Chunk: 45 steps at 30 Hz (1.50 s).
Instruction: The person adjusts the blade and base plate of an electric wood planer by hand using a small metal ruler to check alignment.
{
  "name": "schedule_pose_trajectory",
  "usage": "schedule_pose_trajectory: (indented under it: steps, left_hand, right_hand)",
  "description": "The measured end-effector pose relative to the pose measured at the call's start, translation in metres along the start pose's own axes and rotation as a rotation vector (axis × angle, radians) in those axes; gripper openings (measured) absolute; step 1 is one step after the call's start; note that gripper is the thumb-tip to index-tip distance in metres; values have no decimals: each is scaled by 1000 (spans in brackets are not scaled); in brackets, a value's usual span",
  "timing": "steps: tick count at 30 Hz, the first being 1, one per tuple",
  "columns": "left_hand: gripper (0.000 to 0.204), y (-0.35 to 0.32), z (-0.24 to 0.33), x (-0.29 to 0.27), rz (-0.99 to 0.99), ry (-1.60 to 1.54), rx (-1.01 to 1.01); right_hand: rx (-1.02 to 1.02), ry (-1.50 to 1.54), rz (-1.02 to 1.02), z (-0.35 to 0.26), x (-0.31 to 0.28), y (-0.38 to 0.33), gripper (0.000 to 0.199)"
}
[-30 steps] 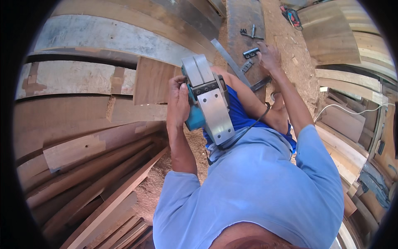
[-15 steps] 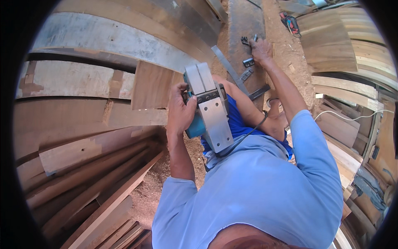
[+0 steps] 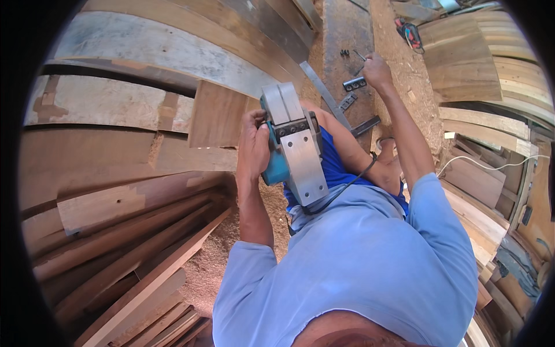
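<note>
My left hand (image 3: 252, 146) grips the side of a teal electric planer (image 3: 306, 168), which rests bottom up on my lap. Its silver sole plates face me, with a dark bolted bar between them. Over the brown plank (image 3: 341, 34), my right hand (image 3: 378, 72) is closed on a thin metal rod-like tool (image 3: 359, 56); its handle is hidden in my fingers. Just below that hand lies a metal clamp bar (image 3: 354, 84) with round holes. Small black bolts (image 3: 344, 52) sit beside the tool's tip. A metal square (image 3: 326, 95) with a sliding head (image 3: 348, 102) lies nearer to me.
Boards (image 3: 115, 104) are stacked along the left, and more planks (image 3: 514, 75) on the right. A red and black power tool (image 3: 409, 34) lies at the far right. Wood shavings (image 3: 399, 63) cover the ground. The planer's black cord (image 3: 358, 176) crosses my lap.
My right hand has drawn slightly right; the black bolts it was touching now lie apart from it on the plank. The clamp bar shows more fully. My left hand keeps its grip.
</note>
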<state>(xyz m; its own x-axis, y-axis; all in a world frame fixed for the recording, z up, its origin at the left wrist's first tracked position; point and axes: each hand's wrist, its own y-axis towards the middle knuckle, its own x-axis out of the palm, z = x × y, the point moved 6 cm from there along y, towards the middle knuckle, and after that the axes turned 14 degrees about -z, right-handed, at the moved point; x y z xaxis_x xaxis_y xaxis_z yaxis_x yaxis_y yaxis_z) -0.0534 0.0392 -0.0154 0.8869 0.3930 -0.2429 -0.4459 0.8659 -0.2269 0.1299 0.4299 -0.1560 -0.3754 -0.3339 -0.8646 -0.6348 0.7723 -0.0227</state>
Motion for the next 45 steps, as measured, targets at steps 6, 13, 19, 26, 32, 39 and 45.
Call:
schedule_pose_trajectory:
  steps: [6,13,19,26,32,39,45]
  left_hand:
    - [35,-11,-7,-2,50,-29,35]
    - [34,-5,3,3,80,35,70]
    - [37,-5,-9,5,-54,86,-25]
    - [35,-6,-27,-3,130,107,72]
    - [36,-4,-4,7,74,94,77]
    - [36,-10,-11,-5,155,122,21]
    - [37,-12,-2,-3,192,35,116]
  right_hand:
    - [430,1484,-543,-71,-27,-99,16]
    - [48,1379,-677,-156,-71,-155,20]
    - [-364,1288,-850,-307,-173,-173,23]
    - [-903,1232,-1237,-425,-292,-260,17]
    - [-1030,1314,-1320,-427,-309,-291,15]
    - [-862,1341,-1179,-411,-291,-257,17]
    - [-424,631,-532,-298,-149,-177,28]
